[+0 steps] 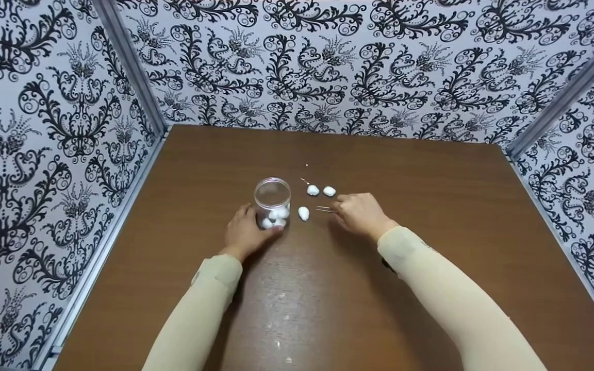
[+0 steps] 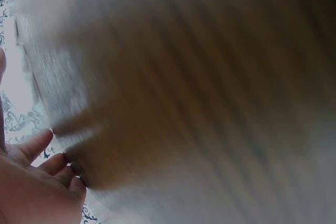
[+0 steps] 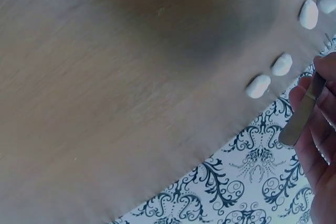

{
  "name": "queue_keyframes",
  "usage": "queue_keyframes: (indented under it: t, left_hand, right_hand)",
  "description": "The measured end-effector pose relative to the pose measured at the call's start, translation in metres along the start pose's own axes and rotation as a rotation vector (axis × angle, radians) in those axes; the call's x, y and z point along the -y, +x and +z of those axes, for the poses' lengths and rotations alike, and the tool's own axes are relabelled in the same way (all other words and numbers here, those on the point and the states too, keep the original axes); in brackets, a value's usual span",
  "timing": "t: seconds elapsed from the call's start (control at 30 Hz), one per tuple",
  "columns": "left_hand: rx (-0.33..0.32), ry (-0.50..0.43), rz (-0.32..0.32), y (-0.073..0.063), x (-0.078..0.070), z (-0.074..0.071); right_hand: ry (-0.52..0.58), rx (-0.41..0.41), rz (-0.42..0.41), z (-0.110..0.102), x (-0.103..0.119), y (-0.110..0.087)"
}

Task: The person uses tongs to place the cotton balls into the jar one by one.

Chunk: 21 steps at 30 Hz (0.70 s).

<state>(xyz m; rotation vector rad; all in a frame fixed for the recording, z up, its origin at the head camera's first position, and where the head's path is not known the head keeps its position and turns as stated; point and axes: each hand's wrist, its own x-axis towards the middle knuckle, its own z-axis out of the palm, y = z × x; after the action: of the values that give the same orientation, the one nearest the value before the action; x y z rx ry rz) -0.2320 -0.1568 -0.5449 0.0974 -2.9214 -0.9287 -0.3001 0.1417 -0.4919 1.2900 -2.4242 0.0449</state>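
A clear, open-topped jar (image 1: 271, 195) stands upright, with several white cotton balls (image 1: 276, 213) in its lower part. My left hand (image 1: 244, 232) grips the jar low down, thumb at the front and fingers at its left side. Beside the jar on the right lies one loose cotton ball (image 1: 303, 213); farther back are a second cotton ball (image 1: 313, 190) and a third (image 1: 329, 191). Metal tweezers (image 3: 299, 121) are pinched in my right hand (image 1: 360, 214). Their tips point left toward the nearest loose ball, with a gap between. The left wrist view shows fingers but no jar.
All of this rests on a brown wooden table (image 1: 297, 288). Behind it rises a wall (image 1: 317, 67) with a black-and-white scroll pattern, and similar panels stand at both sides. A tiny pale speck (image 1: 307, 165) shows beyond the loose balls.
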Motion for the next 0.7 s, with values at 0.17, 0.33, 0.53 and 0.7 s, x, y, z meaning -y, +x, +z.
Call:
queue_keyframes:
  t: [0.17, 0.33, 0.53, 0.7]
  left_hand:
    - [0.003, -0.001, -0.01, 0.001, 0.0, 0.001]
    - [0.011, 0.01, -0.015, 0.004, 0.002, 0.003]
    - [0.017, 0.01, -0.01, 0.006, 0.004, 0.005]
    - [0.013, 0.006, 0.002, 0.004, 0.004, 0.005]
  right_hand:
    - [0.016, 0.003, -0.008, 0.004, 0.004, 0.004]
    - [0.022, -0.001, -0.008, 0.009, 0.007, 0.007]
    - [0.026, 0.01, 0.002, 0.013, 0.008, 0.007]
    - [0.013, 0.048, 0.004, 0.014, 0.009, 0.007]
